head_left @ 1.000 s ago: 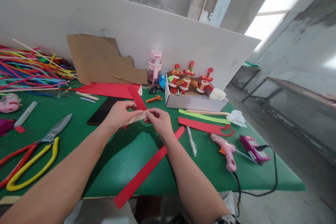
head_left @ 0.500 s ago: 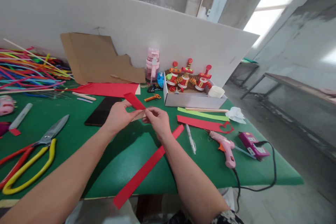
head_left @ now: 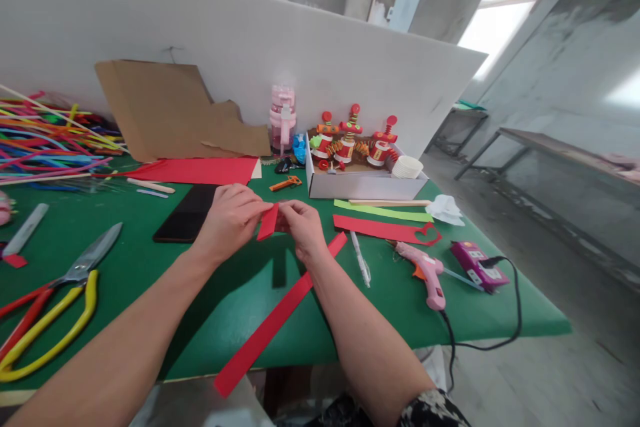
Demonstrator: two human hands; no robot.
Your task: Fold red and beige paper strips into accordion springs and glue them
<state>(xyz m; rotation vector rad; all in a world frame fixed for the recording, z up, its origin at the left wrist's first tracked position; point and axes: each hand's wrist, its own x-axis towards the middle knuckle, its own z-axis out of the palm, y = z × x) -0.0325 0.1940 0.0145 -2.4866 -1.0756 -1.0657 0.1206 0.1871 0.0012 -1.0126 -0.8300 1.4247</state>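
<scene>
Between my two hands, above the green table, is a short folded red paper strip (head_left: 269, 222). My left hand (head_left: 233, 220) pinches it from the left, and my right hand (head_left: 301, 223) grips its right side with thumb and fingertips. Part of the strip is hidden by the fingers. A longer red paper strip (head_left: 270, 330) lies slantwise under my right forearm, its lower end jutting past the table's front edge. Just behind my left hand lies a black phone-like slab (head_left: 183, 217). An orange-handled small tool (head_left: 286, 183) rests beyond the hands.
Large scissors (head_left: 83, 287) lie at left, near a heap of coloured pipe cleaners (head_left: 50, 140). A white box (head_left: 367, 185) holds several red paper-cup figures. At right are a white pen (head_left: 361, 260), a pink glue gun (head_left: 425, 273) and a purple power box (head_left: 477, 267) with a cord.
The short red strip has been folded down, so its free end now points toward me instead of up and left. My left hand has turned over it. The view has shifted slightly.
</scene>
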